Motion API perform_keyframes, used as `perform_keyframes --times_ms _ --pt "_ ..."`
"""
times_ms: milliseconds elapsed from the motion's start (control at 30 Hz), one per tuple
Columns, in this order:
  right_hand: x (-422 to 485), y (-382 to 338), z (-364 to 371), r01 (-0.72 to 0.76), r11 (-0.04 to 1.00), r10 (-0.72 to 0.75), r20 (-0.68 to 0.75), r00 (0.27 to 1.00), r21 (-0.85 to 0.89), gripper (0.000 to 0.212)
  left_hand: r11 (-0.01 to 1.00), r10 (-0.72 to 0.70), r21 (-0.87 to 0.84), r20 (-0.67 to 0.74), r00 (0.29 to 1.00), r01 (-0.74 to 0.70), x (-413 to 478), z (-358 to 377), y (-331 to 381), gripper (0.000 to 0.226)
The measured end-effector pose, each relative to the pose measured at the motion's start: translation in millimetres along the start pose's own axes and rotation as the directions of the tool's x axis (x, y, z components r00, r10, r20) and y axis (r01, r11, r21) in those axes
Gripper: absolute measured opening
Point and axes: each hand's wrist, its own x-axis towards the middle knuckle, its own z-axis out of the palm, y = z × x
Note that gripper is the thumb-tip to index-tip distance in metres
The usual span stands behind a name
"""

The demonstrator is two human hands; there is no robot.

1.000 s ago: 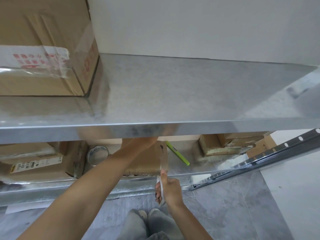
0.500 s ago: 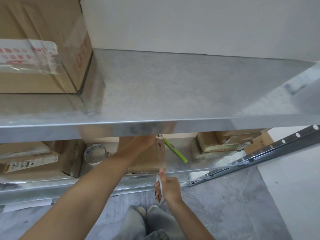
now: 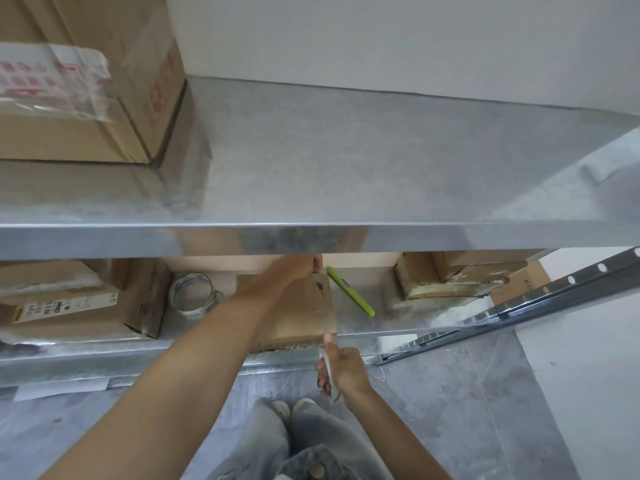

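The box (image 3: 298, 313) lay flat on the lower shelf (image 3: 374, 327), its front edge at the shelf's lip. The left hand (image 3: 294, 270) reached in to the box's far end, just under the upper shelf (image 3: 346, 168). That shelf's front edge hid most of its fingers, so it could not be told whether they gripped or only pressed. The right hand (image 3: 346, 370) was closed round the tape (image 3: 329, 375), a thin white piece seen edge-on. It was held just in front of the box's near right corner, with the thumb pointing up toward it. A pale strip seemed to run along the box's right edge between the two hands, but it was too faint to be sure of.

The likeliest fault was a crooked or wrinkled strip, because the far end was worked almost blind under the upper shelf. A hard pull by the right hand could have dragged the box off the lip if the left hand only rested on it. The left knuckles sat close to the metal edge above and could have scraped it. The pen (image 3: 349, 291) lay just beside the box and could have been knocked and rolled away.
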Motion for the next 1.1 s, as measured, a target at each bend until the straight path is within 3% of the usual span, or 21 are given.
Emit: perform_keyframes --times_ms 33,100,200,267,333,433,633,767,833,900,967,1000,1100 --pt "0 2 -2 -0.001 1.0 0.001 0.0 1.0 0.0 0.062 0.999 -0.043 0.019 0.065 0.997 0.042 -2 -2 -1 0.021" --pt "1 4 -4 0.002 1.0 -0.002 0.0 1.0 0.011 0.061 0.999 -0.028 0.026 0.04 0.999 0.027 -6 -3 -4 0.021" --pt "3 3 -4 0.003 1.0 -0.003 0.005 1.0 0.016 0.061 0.993 0.104 -0.036 -0.211 0.972 -0.114 -20 11 -3 0.014" --pt "4 3 -3 0.001 1.0 -0.001 0.015 1.0 0.018 0.061 0.987 0.145 -0.011 -0.322 0.935 -0.157 -31 20 3 0.022" --pt "6 4 -3 0.001 1.0 -0.001 0.023 1.0 0.024 0.061 0.983 0.181 0.027 -0.332 0.926 -0.183 -39 18 2 0.031" --pt "7 4 -3 -0.005 1.0 0.004 0.03 1.0 0.023 0.061 0.969 0.245 0.102 -0.272 0.931 -0.226 -54 18 -3 0.026" --pt "10 4 -3 -0.01 0.999 0.008 0.035 0.999 0.045 0.062 0.994 0.065 -0.049 -0.472 0.879 -0.099 -50 41 3 0.008" --pt "9 2 -2 -0.028 0.998 0.026 0.042 0.999 0.062 0.062 0.993 0.101 0.003 -0.572 0.814 -0.121 -48 51 5 0.02" --pt "9 4 -1 -0.03 0.997 0.027 0.044 0.999 0.072 0.063 0.977 0.203 0.041 -0.467 0.861 -0.208 -52 41 3 0.021" --pt "9 5 -2 -0.042 0.996 0.039 0.039 0.998 0.078 0.063 0.914 0.368 0.258 -0.2 0.908 -0.313 -62 26 -8 0.035" --pt "11 3 -3 -0.051 0.996 0.048 0.035 0.998 0.072 0.062 0.827 0.31 0.462 0.098 0.946 -0.319 -78 13 -24 0.092" --pt "11 0 -4 -0.05 0.997 0.047 0.036 0.998 0.064 0.062 0.811 0.255 0.499 0.171 0.952 -0.306 -87 8 -29 0.113" --pt "13 -7 -7 -0.051 0.997 0.048 0.05 0.998 0.058 0.061 0.74 0.17 0.612 0.23 0.958 -0.278 -105 5 -29 0.142"
